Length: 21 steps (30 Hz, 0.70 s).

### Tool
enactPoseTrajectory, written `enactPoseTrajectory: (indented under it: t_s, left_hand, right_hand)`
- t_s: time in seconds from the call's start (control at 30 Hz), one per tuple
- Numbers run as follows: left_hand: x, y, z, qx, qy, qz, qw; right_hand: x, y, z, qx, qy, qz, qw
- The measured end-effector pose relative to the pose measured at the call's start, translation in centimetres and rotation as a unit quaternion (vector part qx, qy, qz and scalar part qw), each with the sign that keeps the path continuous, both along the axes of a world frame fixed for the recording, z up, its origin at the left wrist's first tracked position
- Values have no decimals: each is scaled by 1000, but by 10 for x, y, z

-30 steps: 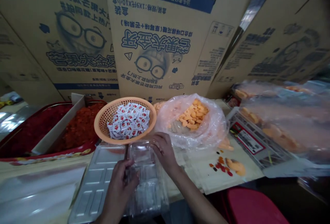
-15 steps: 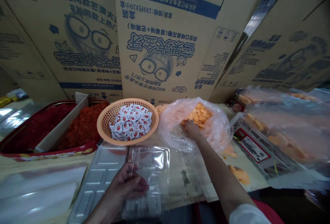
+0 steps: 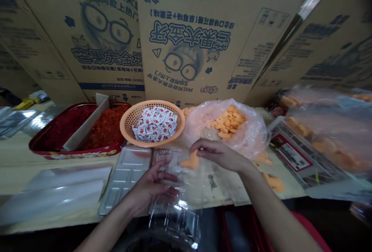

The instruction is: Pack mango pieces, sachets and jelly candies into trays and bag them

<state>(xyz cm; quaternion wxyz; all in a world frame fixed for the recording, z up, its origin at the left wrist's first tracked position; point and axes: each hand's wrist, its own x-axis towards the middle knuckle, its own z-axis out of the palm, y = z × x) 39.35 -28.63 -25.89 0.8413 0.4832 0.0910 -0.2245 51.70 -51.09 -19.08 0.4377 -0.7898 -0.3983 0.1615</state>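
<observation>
My left hand (image 3: 158,185) grips a clear plastic tray (image 3: 186,221) by its left side, over the front edge of the table. Fingers pinched, my right hand (image 3: 216,152) holds an orange candy (image 3: 192,161) above the far part of that tray; motion blurs its outline. Just behind this hand lies an open clear plastic bag (image 3: 255,130) of loose orange candies (image 3: 231,122). Left of the bag, a peach-coloured basket (image 3: 124,124) holds many small white sachets (image 3: 157,123) with red prints.
A red tub (image 3: 46,153) with a divider holds red and orange-red pieces at left. A grey moulded tray (image 3: 124,180) and white sheets (image 3: 66,184) lie nearer. Bagged orange candies on a grey crate (image 3: 302,159) stand right. Cardboard boxes (image 3: 186,23) wall the back.
My right hand has come out of the candy bag toward me and left, bringing an orange candy over the clear tray. My left hand keeps the tray. The camera view has shifted.
</observation>
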Motion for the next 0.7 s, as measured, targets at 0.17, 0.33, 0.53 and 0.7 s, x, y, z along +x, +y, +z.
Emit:
enactPoseTrajectory:
  t_s: [0.17, 0.33, 0.53, 0.7]
  left_hand:
    - [-4, -1, 3, -14, 18, -9, 1000]
    - [-8, 4, 7, -20, 43, 16, 999]
    - [-15, 18, 17, -5, 58, 63, 996]
    - [-27, 37, 18, -11, 55, 112, 992]
  right_hand:
    - [-8, 41, -8, -1, -108, 117, 987]
    - [19, 26, -27, -28, -171, -109, 979]
    - [98, -48, -62, -381, -175, -418, 806]
    - [120, -71, -88, -452, -176, -403, 776]
